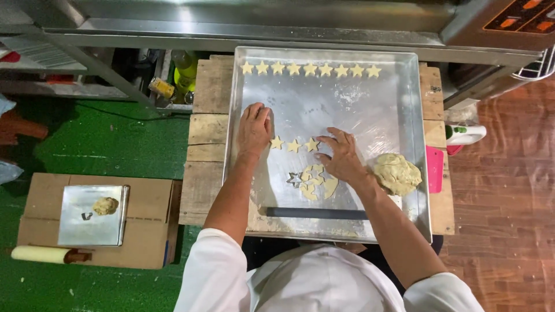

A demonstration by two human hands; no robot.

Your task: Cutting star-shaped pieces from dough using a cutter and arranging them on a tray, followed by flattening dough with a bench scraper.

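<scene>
Resting on the bare metal of the large baking tray [404, 86], both hands lie flat with fingers spread and grip nothing; between them runs a short row of three star-shaped dough pieces [294, 144], its long axis going left to right across the tray, parallel to the far row of nine stars [310, 69]; the left hand [255, 128] sits just left of the row's left end; the right hand [341, 156] reaches its fingertips to the rightmost star, so it is nearer; just near of the row lie the cut dough sheet [317, 182] and the star cutter [294, 179].
</scene>
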